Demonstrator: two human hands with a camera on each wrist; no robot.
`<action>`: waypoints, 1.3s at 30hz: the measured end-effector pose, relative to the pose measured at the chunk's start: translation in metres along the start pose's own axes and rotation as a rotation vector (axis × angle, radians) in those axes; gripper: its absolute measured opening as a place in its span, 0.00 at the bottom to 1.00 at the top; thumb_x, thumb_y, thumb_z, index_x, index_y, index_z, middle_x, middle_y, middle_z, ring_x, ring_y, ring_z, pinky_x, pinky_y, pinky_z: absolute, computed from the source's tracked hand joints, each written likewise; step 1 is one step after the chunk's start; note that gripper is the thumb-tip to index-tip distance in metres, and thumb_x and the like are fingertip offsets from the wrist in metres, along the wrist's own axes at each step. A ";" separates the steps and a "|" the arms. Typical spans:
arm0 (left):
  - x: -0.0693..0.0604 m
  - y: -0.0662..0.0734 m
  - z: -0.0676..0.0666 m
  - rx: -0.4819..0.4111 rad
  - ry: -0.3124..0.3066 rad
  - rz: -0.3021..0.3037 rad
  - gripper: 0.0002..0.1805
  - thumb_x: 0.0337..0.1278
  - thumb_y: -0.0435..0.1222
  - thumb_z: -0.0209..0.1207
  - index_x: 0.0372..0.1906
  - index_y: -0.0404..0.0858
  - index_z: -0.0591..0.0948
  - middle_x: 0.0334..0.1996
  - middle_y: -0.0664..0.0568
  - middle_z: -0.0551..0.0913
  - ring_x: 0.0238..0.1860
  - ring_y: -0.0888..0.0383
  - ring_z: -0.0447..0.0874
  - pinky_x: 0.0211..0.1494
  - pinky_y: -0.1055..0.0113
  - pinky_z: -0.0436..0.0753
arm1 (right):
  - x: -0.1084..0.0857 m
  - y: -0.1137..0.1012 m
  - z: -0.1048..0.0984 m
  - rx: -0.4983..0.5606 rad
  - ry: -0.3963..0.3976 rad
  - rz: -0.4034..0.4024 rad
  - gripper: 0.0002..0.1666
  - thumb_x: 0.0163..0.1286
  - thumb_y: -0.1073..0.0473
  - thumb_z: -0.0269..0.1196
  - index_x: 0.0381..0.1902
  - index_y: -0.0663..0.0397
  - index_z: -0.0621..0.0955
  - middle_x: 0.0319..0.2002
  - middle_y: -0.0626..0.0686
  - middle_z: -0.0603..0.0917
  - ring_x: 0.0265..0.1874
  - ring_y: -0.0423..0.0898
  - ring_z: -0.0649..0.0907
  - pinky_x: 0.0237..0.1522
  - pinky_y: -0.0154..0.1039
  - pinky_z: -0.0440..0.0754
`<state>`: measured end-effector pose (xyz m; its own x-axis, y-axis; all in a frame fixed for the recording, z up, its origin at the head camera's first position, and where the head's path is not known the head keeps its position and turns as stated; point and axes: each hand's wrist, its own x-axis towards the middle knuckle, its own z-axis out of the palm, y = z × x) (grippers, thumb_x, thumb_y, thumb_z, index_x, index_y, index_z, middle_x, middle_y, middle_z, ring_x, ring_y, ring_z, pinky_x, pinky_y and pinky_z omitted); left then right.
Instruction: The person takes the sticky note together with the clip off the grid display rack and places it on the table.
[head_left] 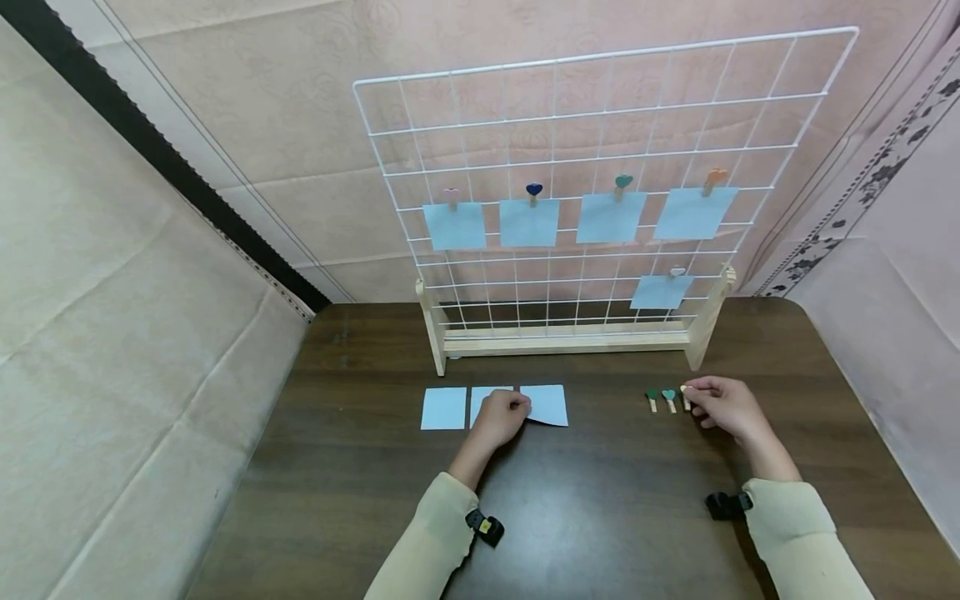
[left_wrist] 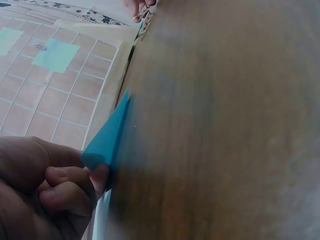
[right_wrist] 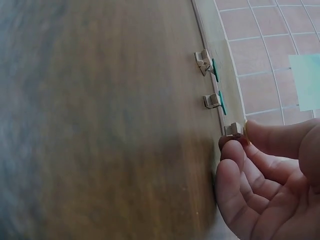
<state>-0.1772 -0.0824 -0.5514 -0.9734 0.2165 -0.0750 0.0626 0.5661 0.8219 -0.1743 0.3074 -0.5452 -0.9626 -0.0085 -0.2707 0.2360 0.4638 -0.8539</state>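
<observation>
My left hand [head_left: 498, 419] pinches the lower left corner of a light blue paper note [head_left: 547, 403], the rightmost of three in a row on the table. In the left wrist view that note [left_wrist: 111, 135] tilts up from the wood. Another blue note [head_left: 480, 402] lies partly hidden under the hand, and a third blue note [head_left: 443, 408] lies flat to its left. My right hand [head_left: 726, 407] pinches a small wooden clothespin [right_wrist: 234, 130] with a yellowish top between thumb and fingers. Left of it lie two clothespins, one dark green [head_left: 652, 398], one with a teal heart [head_left: 670, 398].
Behind the notes stands a white wire grid rack [head_left: 547, 257] on a wooden base [head_left: 566, 342]. Several blue notes hang across its middle from heart-topped clothespins. One more hanging note [head_left: 662, 292] is clipped low on the right. Pale cloth [head_left: 247, 150] surrounds the brown table [head_left: 360, 500].
</observation>
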 end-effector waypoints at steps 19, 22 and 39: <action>0.000 0.002 -0.002 -0.001 -0.036 -0.029 0.16 0.77 0.33 0.56 0.30 0.36 0.89 0.13 0.59 0.67 0.19 0.61 0.63 0.33 0.65 0.70 | 0.004 0.006 0.000 0.094 -0.029 0.023 0.21 0.82 0.66 0.58 0.57 0.86 0.74 0.33 0.51 0.86 0.29 0.40 0.86 0.33 0.37 0.89; 0.001 0.002 -0.002 0.005 -0.031 -0.029 0.16 0.76 0.33 0.56 0.32 0.38 0.90 0.15 0.57 0.73 0.20 0.61 0.66 0.34 0.65 0.72 | 0.006 0.007 -0.001 0.086 -0.032 0.026 0.22 0.82 0.65 0.58 0.59 0.86 0.74 0.33 0.50 0.86 0.29 0.39 0.85 0.33 0.37 0.89; 0.000 0.006 -0.003 0.015 -0.034 -0.052 0.14 0.77 0.37 0.57 0.40 0.37 0.92 0.42 0.49 0.91 0.36 0.62 0.81 0.47 0.60 0.82 | 0.008 0.008 0.000 0.080 -0.035 0.000 0.23 0.82 0.64 0.58 0.62 0.83 0.74 0.33 0.49 0.85 0.27 0.41 0.84 0.31 0.38 0.89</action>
<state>-0.1776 -0.0809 -0.5448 -0.9673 0.2135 -0.1371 0.0156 0.5894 0.8077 -0.1797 0.3111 -0.5540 -0.9577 -0.0397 -0.2851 0.2476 0.3918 -0.8861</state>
